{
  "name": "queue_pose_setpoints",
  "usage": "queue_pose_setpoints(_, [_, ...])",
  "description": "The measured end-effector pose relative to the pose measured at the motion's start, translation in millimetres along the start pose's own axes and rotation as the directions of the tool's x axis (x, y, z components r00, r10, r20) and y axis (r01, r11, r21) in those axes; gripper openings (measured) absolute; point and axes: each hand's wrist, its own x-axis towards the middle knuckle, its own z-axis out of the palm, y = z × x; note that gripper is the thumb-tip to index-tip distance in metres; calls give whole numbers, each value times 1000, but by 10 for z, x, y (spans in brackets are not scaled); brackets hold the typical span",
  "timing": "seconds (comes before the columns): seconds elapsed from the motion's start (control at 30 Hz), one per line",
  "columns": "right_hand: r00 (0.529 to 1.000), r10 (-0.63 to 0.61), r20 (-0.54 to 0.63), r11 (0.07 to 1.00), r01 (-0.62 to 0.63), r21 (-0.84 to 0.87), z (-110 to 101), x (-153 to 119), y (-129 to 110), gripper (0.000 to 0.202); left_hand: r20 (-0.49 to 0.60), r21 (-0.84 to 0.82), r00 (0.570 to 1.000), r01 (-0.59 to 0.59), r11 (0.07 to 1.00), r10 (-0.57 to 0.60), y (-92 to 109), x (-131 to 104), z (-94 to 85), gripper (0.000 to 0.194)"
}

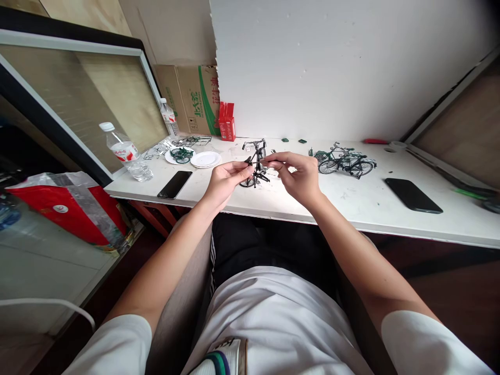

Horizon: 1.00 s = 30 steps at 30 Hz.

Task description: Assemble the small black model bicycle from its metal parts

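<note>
Above the white tabletop [289, 200], we have our left hand [226, 182] pinching the small black model bicycle [255, 165] by its saddle end, while our right fingers [282, 159] close on a thin piece beside its frame. It looks light, stiff and fragile, probably thin plastic, so we'd best grip the sturdier frame, sparing the slender wheels and handlebar.

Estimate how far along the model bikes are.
Partway, probably. Looks done: the grouped bicycles at right, wheels and frames joined. In hand: the dark bicycle, held by the left hand while the right hand pinches near its frame; any part there is too small to identify. Apparently left: green parts on a plate, loose lattice pieces behind.
</note>
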Motion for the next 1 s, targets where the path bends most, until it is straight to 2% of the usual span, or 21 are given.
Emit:
queue_pose_setpoints(0.13, [999, -30, 12, 1000, 30, 1, 0, -5, 11, 23, 15, 23, 1000, -18, 1000, 18, -25, 7, -31, 41])
queue_pose_setpoints(0.3, [999, -44, 23, 999, 44, -21, -10, -10, 19, 25, 3, 14, 1000, 3, 1000, -3, 15, -20, 5, 44])
queue_pose_setpoints(0.47, [998, -59, 34, 995, 62, -80, -25, -13, 4, 27, -19, 12, 999, -27, 1000, 27, 63, -35, 30, 42])
queue_pose_setpoints(0.63, [995, 8, 98, 994, 3, -112, -48, -6, -11, 40, -33, 66, 997, -70, 995, 72, 61, -21, -7, 39])
queue_pose_setpoints(0.8, [983, 64, 173, 998, -59, -34, -88, 4, -79, 47, -16, 125, 994, -104, 987, 107, 70, -32, -22, 35])
queue_pose_setpoints(1.0, [977, 90, 191, 993, -101, 52, -95, 2, -106, 48, -4, 167, 991, -131, 977, 134, 110, -65, -8, 32])
